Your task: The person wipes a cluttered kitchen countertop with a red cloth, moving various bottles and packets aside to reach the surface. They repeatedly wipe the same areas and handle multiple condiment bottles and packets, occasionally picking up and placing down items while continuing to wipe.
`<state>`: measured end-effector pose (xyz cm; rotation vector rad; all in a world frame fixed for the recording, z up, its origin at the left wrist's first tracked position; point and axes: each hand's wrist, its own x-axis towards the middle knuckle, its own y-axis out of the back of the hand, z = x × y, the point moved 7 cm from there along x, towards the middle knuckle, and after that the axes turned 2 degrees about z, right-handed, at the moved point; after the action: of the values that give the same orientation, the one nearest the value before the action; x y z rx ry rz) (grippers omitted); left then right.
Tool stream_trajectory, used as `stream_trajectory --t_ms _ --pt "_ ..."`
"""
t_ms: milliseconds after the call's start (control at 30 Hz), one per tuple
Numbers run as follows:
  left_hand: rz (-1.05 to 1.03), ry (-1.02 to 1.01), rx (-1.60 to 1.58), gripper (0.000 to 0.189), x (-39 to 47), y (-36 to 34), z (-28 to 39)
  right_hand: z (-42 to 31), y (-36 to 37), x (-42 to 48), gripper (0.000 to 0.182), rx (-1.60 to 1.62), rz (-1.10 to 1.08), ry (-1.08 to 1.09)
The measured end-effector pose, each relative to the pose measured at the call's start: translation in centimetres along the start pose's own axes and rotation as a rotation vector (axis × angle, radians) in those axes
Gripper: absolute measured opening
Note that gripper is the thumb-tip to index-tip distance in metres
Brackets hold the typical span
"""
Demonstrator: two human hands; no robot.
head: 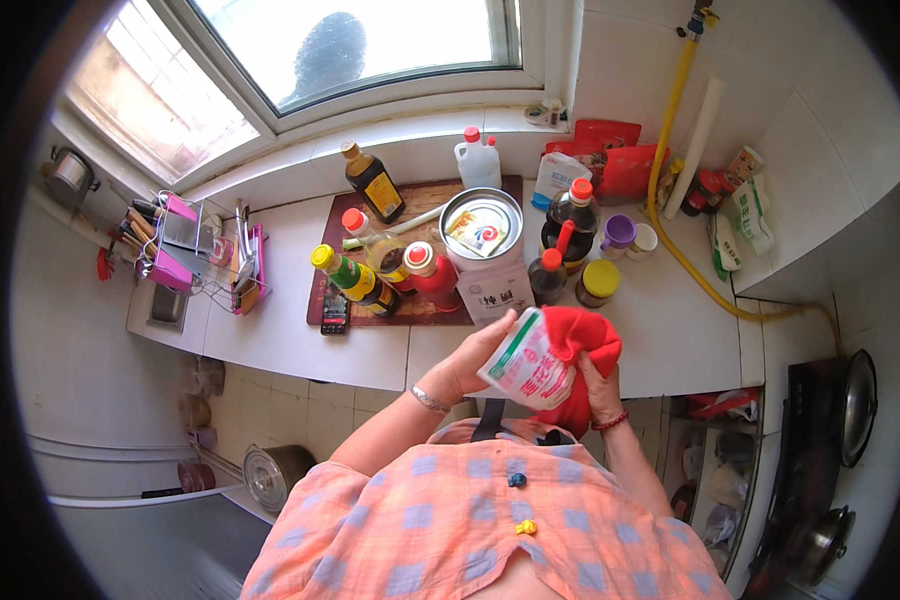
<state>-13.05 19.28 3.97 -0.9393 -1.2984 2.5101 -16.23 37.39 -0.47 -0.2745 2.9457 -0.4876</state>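
Note:
My left hand (465, 364) grips a white plastic packet (521, 360) with a green stripe and pink printing, tilted in front of my chest. A red cloth (585, 337) lies against the packet's right side, bunched in my right hand (602, 388); its lower part hangs down towards my waist. Just beyond the packet, a pale printed bag (497, 292) leans against a wide round tin (481, 259). On top of the tin rests a small sachet (480, 231). Dark sauce bottles (549, 277) and a yellow-lidded jar (598, 283) stand near the cloth.
A wooden cutting board (330, 292) carries several bottles, a leek-like stalk (405, 226) and a phone (335, 311). At left stands a wire knife rack (187, 240). A yellow hose (654, 180) runs down the right wall, past red packets (630, 171), towards the stove (802, 427).

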Motion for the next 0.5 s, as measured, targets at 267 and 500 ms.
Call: stream_trajectory --t_ms 267,500 --pt "-0.175 -0.110 0.383 0.092 -1.6 -3.1 -2.7 0.0 4.2 0.4 0.036 0.088 0.370 0.115" --pt "0.027 -0.278 0.563 0.039 -0.3 -3.1 -3.6 -0.2 1.5 -1.4 0.039 -0.020 0.275 0.090"
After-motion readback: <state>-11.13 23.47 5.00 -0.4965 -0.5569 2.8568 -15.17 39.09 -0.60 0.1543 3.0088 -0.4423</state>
